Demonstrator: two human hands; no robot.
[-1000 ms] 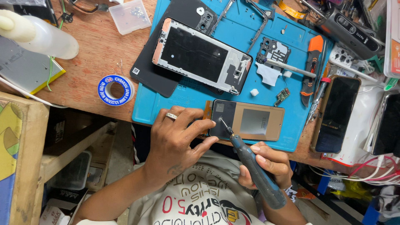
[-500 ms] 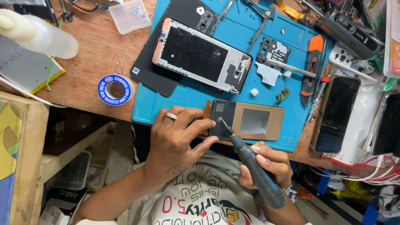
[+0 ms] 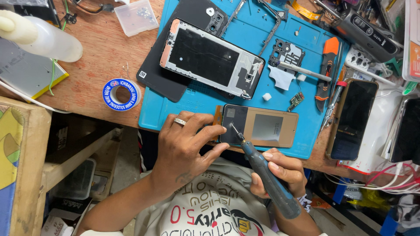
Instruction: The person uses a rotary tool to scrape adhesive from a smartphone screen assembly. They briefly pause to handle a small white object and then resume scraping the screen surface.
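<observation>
Nothing moved: screwdriver [image 3: 262,172] tip on display panel [image 3: 260,126] edge.

a blue mat [image 3: 306,39] covers the wooden surface [image 3: 100,57]. on the mat lie an opened phone frame [image 3: 212,58] and an orange utility knife [image 3: 327,65]. a solder spool [image 3: 121,94] sits left of the mat; a dark phone [image 3: 353,119] lies by its right edge.

2 hands [image 3: 188,144], 1 screwdriver [image 3: 267,179], 1 display panel [image 3: 262,126], 1 phone frame [image 3: 212,59], 1 solder spool [image 3: 121,94]
</observation>
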